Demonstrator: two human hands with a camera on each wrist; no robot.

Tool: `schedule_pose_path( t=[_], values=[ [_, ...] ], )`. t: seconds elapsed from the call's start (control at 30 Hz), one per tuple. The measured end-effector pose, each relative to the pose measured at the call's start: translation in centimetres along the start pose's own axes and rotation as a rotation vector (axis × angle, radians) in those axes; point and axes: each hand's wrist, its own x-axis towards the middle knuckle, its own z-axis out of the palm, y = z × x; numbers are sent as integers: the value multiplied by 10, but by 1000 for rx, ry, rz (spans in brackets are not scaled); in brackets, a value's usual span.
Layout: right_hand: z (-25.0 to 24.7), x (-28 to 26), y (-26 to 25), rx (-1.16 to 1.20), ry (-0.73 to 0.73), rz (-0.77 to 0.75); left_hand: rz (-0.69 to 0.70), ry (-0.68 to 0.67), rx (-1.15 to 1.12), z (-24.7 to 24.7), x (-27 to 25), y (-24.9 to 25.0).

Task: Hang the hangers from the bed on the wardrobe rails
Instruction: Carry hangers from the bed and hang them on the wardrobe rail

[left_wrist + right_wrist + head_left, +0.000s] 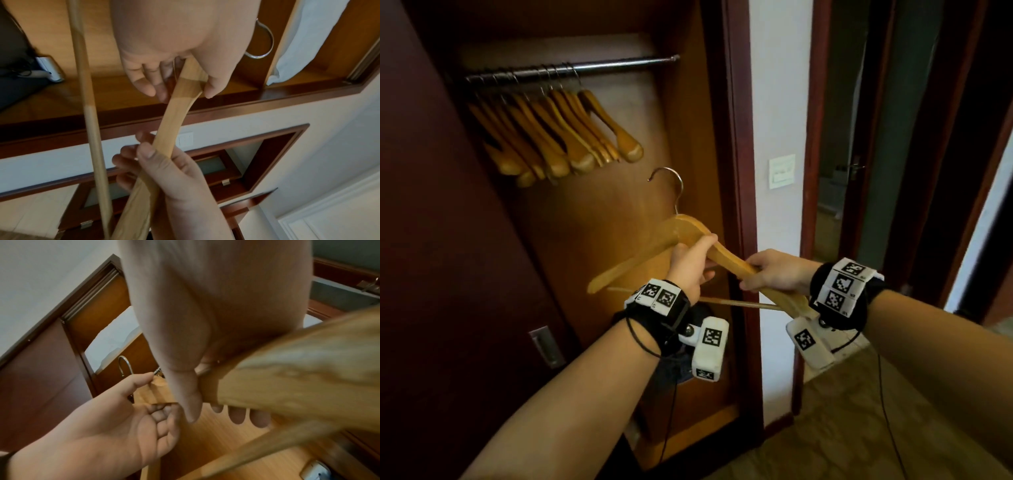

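A person stands facing an open wardrobe [592, 212], both bare forearms reaching in from the bottom of the frame. Between the hands, at the centre of the head view, is a wooden hanger [681, 233] with a metal hook [671, 185] pointing up and a thin crossbar [739, 303] below. The left hand [691, 263] grasps the hanger near its peak, just under the hook; from the left wrist view its fingers [148, 84] curl round one side of the wood and the thumb presses the other. The right hand [774, 270] grasps the hanger's right shoulder lower down, fingers wrapped over the wood; the right wrist view shows fingertips [236, 415] poking out beneath the blurred arm of the hanger. The hanger is tilted, its right end lower, near the right wrist. It sits well below the rail [585, 68], a metal bar crossing the upper left of the frame. On that rail a tight row of hung hangers [558, 137] slants down to the right, bunched toward the left half of the bar. At the left edge is a dark sliding door [448, 240] with a recessed metal pull [548, 346]. Right of the wardrobe is a white wall with a switch [781, 171], then a doorway [859, 137]. Each wrist wears a black band with square patterned markers.
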Motion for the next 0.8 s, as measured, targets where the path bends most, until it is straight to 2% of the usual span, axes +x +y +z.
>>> schedule_pose_path(
  t=[0.13, 0.37, 0.57, 0.8],
  values=[
    [3, 33, -9, 37, -43, 43, -5, 14, -38, -33, 40, 12],
    [4, 69, -25, 165, 23, 40, -41, -64, -52, -56, 96, 30],
    [-5, 80, -24, 292, 106, 82, -59, -183, 25, -41, 131, 38],
    [-32, 107, -17, 289, 298, 122, -15, -305, 121, -4, 167, 47]
  ],
)
